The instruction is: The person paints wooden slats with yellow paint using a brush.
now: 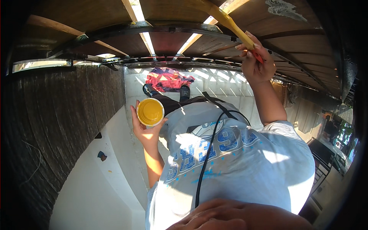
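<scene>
My left hand (147,132) is wrapped round a small round tub (163,111), held upright in front of my body. A smooth yellow-brown liquid (150,112), like paint or varnish, lies inside it. My right hand (258,61) is raised up to the right, its fingers closed round the red end of a long yellow-handled paintbrush (232,27). The brush slants up and left across the dark wooden boards (172,11) overhead. Its bristle end runs to the upper edge, so I cannot tell whether it touches the wood.
A dark metal bar (161,28) curves below the boards, with bright gaps between them. Dark weathered planks (65,115) stand on the left beside a white surface (96,188). A red cloth (168,79) lies on the pale tiled floor near my feet. A black cord (209,153) hangs over my shirt.
</scene>
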A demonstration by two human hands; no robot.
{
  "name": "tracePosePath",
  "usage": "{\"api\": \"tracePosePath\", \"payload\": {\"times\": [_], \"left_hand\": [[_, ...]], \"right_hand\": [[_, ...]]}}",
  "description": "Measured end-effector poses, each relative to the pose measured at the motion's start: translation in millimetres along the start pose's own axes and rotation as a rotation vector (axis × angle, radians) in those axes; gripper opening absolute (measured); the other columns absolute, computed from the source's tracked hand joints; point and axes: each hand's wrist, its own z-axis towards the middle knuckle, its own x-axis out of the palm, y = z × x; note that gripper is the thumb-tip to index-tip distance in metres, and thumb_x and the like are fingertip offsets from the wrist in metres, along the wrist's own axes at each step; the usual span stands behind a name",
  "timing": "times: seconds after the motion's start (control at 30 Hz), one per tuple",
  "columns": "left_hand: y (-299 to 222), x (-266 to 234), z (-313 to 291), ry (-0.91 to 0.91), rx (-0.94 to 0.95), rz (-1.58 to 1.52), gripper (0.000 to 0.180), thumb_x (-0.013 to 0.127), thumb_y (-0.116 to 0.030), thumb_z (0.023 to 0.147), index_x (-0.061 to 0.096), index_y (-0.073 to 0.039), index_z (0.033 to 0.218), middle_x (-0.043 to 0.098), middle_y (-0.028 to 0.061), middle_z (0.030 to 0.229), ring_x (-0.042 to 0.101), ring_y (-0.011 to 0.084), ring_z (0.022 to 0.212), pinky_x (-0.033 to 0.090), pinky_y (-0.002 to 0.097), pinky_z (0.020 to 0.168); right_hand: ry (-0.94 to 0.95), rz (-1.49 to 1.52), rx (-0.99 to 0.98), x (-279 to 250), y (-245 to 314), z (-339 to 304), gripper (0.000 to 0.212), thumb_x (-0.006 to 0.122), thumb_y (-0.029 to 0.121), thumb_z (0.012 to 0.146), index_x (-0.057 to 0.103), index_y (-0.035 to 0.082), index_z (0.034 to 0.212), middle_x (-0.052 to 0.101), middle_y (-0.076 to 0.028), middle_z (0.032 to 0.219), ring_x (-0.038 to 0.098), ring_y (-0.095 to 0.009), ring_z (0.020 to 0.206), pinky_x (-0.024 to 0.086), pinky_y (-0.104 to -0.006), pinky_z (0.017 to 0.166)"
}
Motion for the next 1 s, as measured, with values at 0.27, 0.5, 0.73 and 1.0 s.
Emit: {"api": "tracePosePath", "payload": {"times": [0.27, 0.5, 0.73, 1.0], "left_hand": [[-14, 3, -3, -0.004, -0.045, -0.068, 0.128, 0.095, 0.007, 0.059, 0.019, 0.002, 0.161, 0.04, 0.0264, 0.159, 0.054, 0.0324, 0.138, 0.05, 0.0428, 0.111], [-17, 3, -6, -0.023, -0.023, -0.035, 0.128, 0.096, 0.006, 0.057, 0.021, 0.001, 0.161, 0.042, 0.0283, 0.157, 0.055, 0.0334, 0.136, 0.052, 0.0434, 0.109], [-18, 2, -6, -0.011, 0.025, -0.047, 0.128, 0.097, 0.003, 0.057, 0.02, 0.005, 0.16, 0.043, 0.0285, 0.157, 0.055, 0.0336, 0.136, 0.05, 0.0431, 0.109], [-19, 6, -4, -0.037, -0.034, -0.03, 0.129, 0.096, 0.005, 0.057, 0.021, 0.002, 0.161, 0.043, 0.0271, 0.157, 0.056, 0.0317, 0.135, 0.051, 0.0431, 0.109]], "right_hand": [[-0.054, -0.028, 0.055, -32, 7, -17, 0.029, 0.058, -0.013, 0.096, 0.052, -0.004, 0.123, 0.066, -0.04, 0.116, 0.076, -0.036, 0.097, 0.063, -0.0416, 0.081], [-0.011, -0.108, -0.033, -44, 18, -20, 0.032, 0.064, -0.008, 0.094, 0.054, 0.001, 0.123, 0.068, -0.034, 0.121, 0.078, -0.033, 0.085, 0.064, -0.0356, 0.072], [0.067, -0.014, -0.02, -34, 20, -2, 0.034, 0.068, -0.01, 0.091, 0.057, 0.001, 0.121, 0.068, -0.032, 0.122, 0.079, -0.032, 0.085, 0.064, -0.0349, 0.073], [0.084, 0.101, -0.064, -4, 20, 23, 0.038, 0.074, -0.006, 0.089, 0.059, -0.001, 0.124, 0.071, -0.03, 0.117, 0.077, -0.036, 0.096, 0.064, -0.038, 0.081]]}}
